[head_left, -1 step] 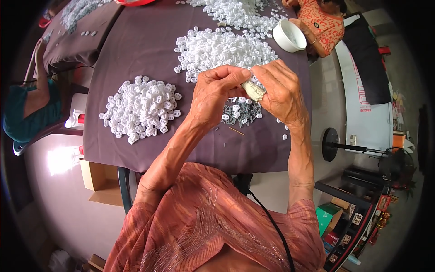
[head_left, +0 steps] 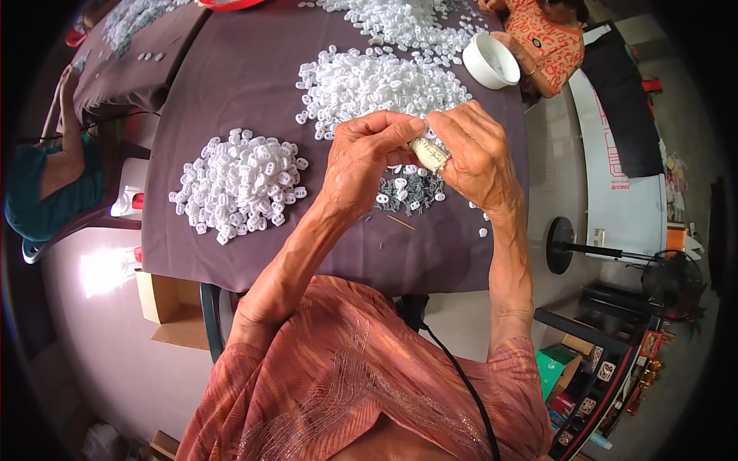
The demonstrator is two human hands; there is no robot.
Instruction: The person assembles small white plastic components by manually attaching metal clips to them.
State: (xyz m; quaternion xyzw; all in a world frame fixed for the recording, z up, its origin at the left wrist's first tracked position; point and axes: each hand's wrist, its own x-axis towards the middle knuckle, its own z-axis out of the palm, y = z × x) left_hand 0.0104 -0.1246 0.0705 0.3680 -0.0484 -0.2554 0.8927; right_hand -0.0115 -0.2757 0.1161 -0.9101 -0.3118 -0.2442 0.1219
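Note:
Above the table my two hands meet, their fingertips nearly touching. My right hand (head_left: 478, 157) is closed round a short, cream-coloured piece (head_left: 430, 155) that looks wrapped in cloth or tape; its kind does not show. My left hand (head_left: 357, 161) is pinched shut at the upper end of that piece, and whatever its fingertips hold is hidden. Below the hands lies a pile of small dark grey pins (head_left: 419, 201) with a few white pieces on it. To the left is a heap of small white plastic pieces with two slots (head_left: 242, 184). A larger white heap (head_left: 377, 84) spreads beyond my hands.
A brown cloth covers the table (head_left: 323, 253). A thin wooden stick (head_left: 401, 222) lies near its front edge. A white tub (head_left: 490, 60) stands far right beside a person in orange (head_left: 542, 42). Another person in teal (head_left: 54, 180) sits left. A black cable (head_left: 461, 369) crosses my lap.

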